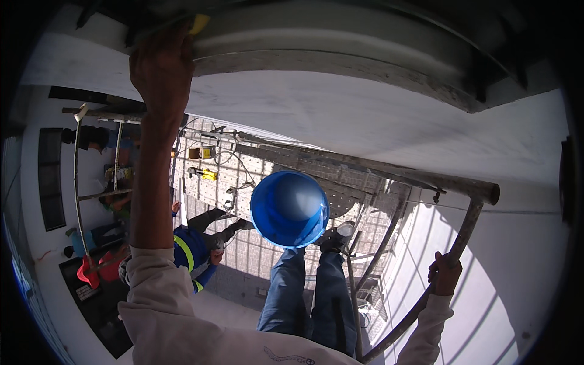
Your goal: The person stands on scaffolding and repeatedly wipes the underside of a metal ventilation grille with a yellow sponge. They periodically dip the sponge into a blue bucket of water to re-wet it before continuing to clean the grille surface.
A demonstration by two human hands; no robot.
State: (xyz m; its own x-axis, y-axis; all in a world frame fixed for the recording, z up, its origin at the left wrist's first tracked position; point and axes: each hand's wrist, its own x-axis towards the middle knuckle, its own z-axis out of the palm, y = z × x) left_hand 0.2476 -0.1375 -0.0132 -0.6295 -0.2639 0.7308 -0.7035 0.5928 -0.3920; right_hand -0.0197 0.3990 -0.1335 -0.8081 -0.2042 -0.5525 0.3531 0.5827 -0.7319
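Observation:
My left hand (161,70) is raised at the upper left against the underside of a grey ledge (340,36). Its fingers are curled around a small yellow piece (199,24), perhaps a sponge; most of it is hidden. Lower right, my right hand (445,274) is wrapped around a slanting scaffold pipe (413,313). In front of my legs stands a blue bucket (263,220) with pale, whitish contents, apart from both hands. A white wall (340,109) stretches below the ledge.
A thick horizontal scaffold pipe (465,187) crosses at right. Below lie a yellow power tool (204,174), a box (202,152) and cables on the paved floor. A person in a blue vest (188,249) works lower left, with several others beyond near another scaffold frame (78,164).

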